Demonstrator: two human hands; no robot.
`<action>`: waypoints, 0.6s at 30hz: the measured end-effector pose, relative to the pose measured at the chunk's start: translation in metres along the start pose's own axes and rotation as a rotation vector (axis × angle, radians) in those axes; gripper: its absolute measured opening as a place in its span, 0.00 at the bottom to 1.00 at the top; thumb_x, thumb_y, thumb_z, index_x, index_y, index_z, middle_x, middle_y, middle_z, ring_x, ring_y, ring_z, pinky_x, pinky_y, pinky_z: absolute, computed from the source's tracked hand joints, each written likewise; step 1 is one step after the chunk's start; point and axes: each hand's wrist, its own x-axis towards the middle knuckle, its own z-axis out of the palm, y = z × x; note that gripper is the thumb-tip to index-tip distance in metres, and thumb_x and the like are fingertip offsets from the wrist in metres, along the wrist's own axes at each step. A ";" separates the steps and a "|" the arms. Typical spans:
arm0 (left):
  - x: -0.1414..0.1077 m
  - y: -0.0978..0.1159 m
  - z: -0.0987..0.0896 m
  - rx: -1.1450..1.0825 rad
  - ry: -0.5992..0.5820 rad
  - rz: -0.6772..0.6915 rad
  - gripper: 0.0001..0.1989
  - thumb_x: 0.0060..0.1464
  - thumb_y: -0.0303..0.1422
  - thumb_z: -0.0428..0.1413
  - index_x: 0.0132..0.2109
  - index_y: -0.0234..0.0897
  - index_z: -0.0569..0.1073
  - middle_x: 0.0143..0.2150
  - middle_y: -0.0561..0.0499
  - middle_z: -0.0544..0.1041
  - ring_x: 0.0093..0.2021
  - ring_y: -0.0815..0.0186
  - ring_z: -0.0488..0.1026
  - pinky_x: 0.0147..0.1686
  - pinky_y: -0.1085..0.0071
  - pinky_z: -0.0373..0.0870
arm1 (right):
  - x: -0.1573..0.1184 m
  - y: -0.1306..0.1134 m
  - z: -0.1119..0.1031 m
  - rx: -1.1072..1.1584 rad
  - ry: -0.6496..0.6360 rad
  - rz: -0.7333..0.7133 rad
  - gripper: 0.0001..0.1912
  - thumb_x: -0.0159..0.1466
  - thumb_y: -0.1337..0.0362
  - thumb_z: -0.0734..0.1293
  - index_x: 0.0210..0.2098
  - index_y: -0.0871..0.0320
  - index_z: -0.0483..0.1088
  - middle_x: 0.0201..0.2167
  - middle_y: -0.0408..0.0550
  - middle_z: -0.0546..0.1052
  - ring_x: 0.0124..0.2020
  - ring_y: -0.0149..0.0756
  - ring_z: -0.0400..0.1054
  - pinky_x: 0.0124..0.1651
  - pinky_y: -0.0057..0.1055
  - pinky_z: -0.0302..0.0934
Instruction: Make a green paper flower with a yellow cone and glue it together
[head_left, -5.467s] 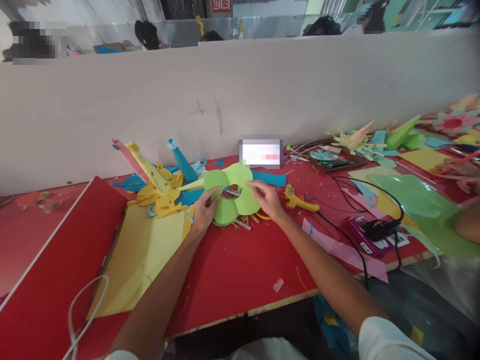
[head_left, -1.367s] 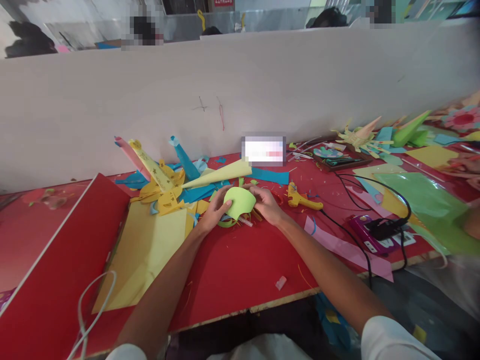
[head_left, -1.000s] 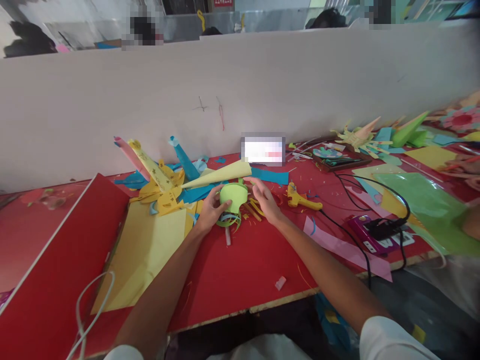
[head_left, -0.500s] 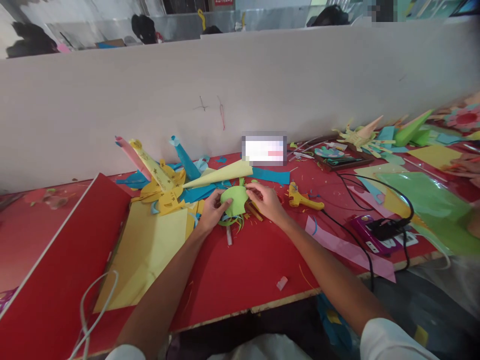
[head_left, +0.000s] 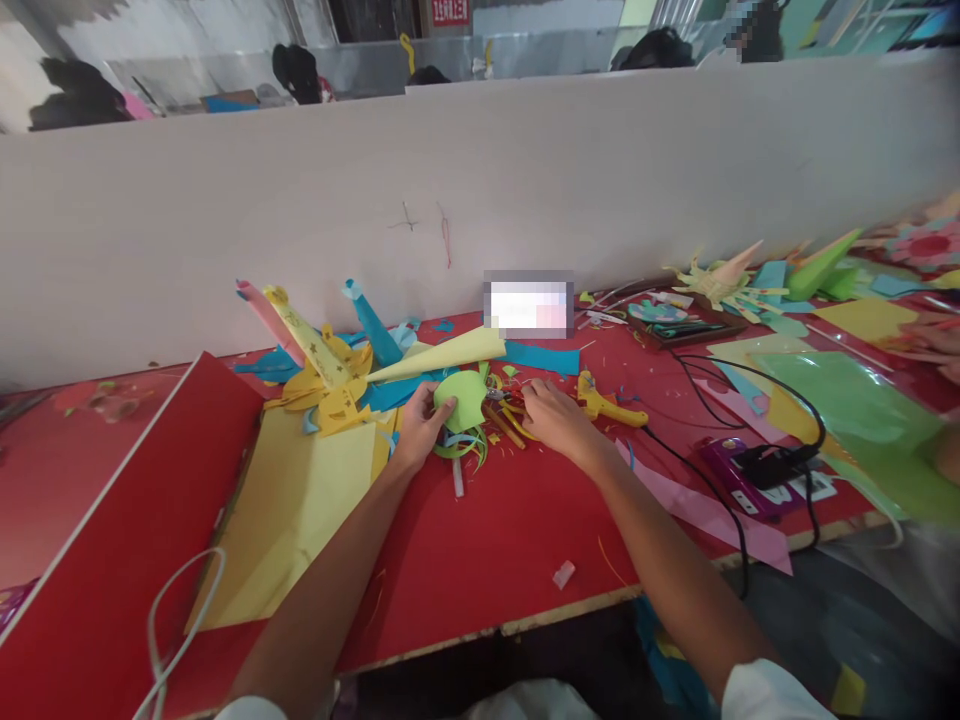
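A rounded light-green paper piece (head_left: 461, 402) is pinched in my left hand (head_left: 421, 425), thumb on top. My right hand (head_left: 553, 415) is at its right, fingers closed on a small red-handled metal tool (head_left: 496, 394) whose exact kind I cannot make out. The tool's tip lies close to the paper's right edge. Thin green paper strips (head_left: 472, 448) curl beneath the paper. Yellow handle-like pieces (head_left: 510, 425) and small scraps lie below the tool.
Paper cones, including a pale yellow cone (head_left: 442, 355) and a blue cone (head_left: 373, 322), lie behind my left hand. A yellow glue gun (head_left: 607, 402) with a black cord sits to the right. Yellow sheets (head_left: 300, 510) lie left; another person's hand (head_left: 934, 335) is far right.
My right hand has left the green paper's edge, moved right and closed on the red-handled tool. My left hand has shifted slightly left with the paper. A small green scrap now shows behind.
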 end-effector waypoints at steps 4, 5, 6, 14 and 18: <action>0.000 0.000 -0.001 0.011 0.005 0.006 0.29 0.50 0.57 0.70 0.42 0.39 0.69 0.33 0.56 0.74 0.30 0.69 0.69 0.29 0.73 0.68 | 0.002 -0.001 0.000 -0.025 0.059 0.045 0.20 0.64 0.81 0.63 0.55 0.65 0.71 0.54 0.64 0.74 0.56 0.54 0.72 0.51 0.39 0.67; 0.000 0.000 -0.001 0.010 0.008 0.009 0.29 0.50 0.57 0.70 0.42 0.39 0.69 0.32 0.56 0.74 0.30 0.69 0.69 0.28 0.73 0.67 | 0.002 -0.001 0.001 -0.027 0.079 0.066 0.20 0.64 0.82 0.62 0.54 0.65 0.70 0.54 0.63 0.74 0.55 0.53 0.72 0.50 0.39 0.66; 0.000 -0.001 -0.001 0.006 0.013 0.012 0.29 0.50 0.57 0.70 0.42 0.39 0.69 0.33 0.56 0.73 0.30 0.69 0.69 0.28 0.73 0.67 | 0.003 0.000 0.001 -0.025 0.100 0.083 0.20 0.65 0.82 0.61 0.53 0.64 0.70 0.54 0.63 0.74 0.55 0.53 0.72 0.50 0.39 0.66; 0.000 0.020 -0.002 0.011 0.167 0.147 0.25 0.54 0.54 0.69 0.40 0.40 0.70 0.32 0.55 0.71 0.31 0.69 0.68 0.29 0.74 0.67 | 0.007 -0.002 0.003 0.117 0.353 0.182 0.15 0.71 0.59 0.69 0.52 0.61 0.67 0.52 0.65 0.76 0.49 0.54 0.75 0.44 0.38 0.66; 0.002 0.054 -0.002 -0.020 0.282 0.272 0.21 0.59 0.50 0.68 0.40 0.41 0.69 0.31 0.57 0.66 0.28 0.71 0.63 0.25 0.76 0.63 | 0.005 -0.011 -0.006 0.215 0.325 0.254 0.20 0.71 0.51 0.71 0.52 0.60 0.69 0.48 0.64 0.81 0.47 0.55 0.78 0.42 0.36 0.63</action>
